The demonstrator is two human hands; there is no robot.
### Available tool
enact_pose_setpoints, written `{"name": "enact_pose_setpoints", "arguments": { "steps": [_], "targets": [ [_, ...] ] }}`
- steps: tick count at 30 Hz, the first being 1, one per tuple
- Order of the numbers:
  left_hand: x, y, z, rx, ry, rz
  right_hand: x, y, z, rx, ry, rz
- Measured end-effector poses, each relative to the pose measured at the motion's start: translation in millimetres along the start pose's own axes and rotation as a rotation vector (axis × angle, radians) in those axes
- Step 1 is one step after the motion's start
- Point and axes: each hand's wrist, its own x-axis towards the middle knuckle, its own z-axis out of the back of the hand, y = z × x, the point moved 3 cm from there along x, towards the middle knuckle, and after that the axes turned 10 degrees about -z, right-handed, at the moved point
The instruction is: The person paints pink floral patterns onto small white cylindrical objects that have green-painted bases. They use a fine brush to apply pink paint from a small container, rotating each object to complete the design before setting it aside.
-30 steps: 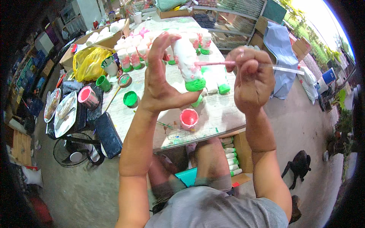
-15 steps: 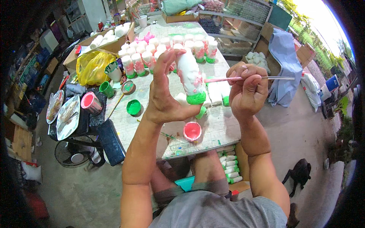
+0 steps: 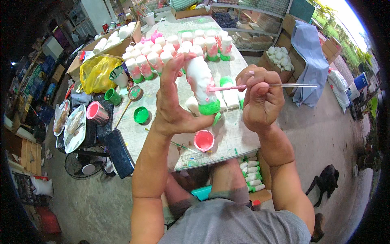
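The white figure (image 3: 196, 75) with a green base is held above the worktop (image 3: 170, 157). The left hand's (image 3: 167, 106) grip is spread wide, fingers at its top, thumb at its base; the right hand's (image 3: 262, 99) grip is pinched closed on a brush (image 3: 228, 88), its tip at the figure's side.

From the figure: a tub (image 3: 196, 144) of pink paint at 6 o'clock, a pot (image 3: 142, 120) of green at 8, a white cup (image 3: 150, 19) of brushes at 11, a cardboard box (image 3: 136, 35) of white pieces at 10, and a carton (image 3: 265, 173) of green-ended pieces at 5.
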Motion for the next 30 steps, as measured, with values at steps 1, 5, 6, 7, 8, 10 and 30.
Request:
{"name": "enact_pose_setpoints", "arguments": {
  "steps": [1,5,6,7,8,10,30],
  "targets": [
    [-1.2,0.2,0.5,0.005,0.01,0.019,0.0,1.5,-0.3,-0.001,0.011,0.006],
    [-4.0,2.1,1.7,0.023,0.02,0.069,-1.5,0.1,-0.4,0.023,0.01,0.044],
    [-4.1,2.6,1.4,0.025,0.016,0.074,-1.7,-0.4,0.3,0.034,-0.003,0.06],
    [-3.8,3.1,1.1,0.024,0.012,0.071,-0.6,-0.2,1.4,0.055,-0.021,0.035],
    [-3.4,3.9,0.9,0.023,0.008,0.069,0.6,0.5,2.8,0.076,-0.04,0.01],
    [-3.8,4.0,1.4,0.027,0.005,0.066,0.2,-0.1,4.9,0.128,-0.08,-0.076],
    [-3.7,3.0,-0.5,0.027,0.009,0.052,-2.8,-3.1,0.1,0.016,-0.215,-0.18]
  ]
}}
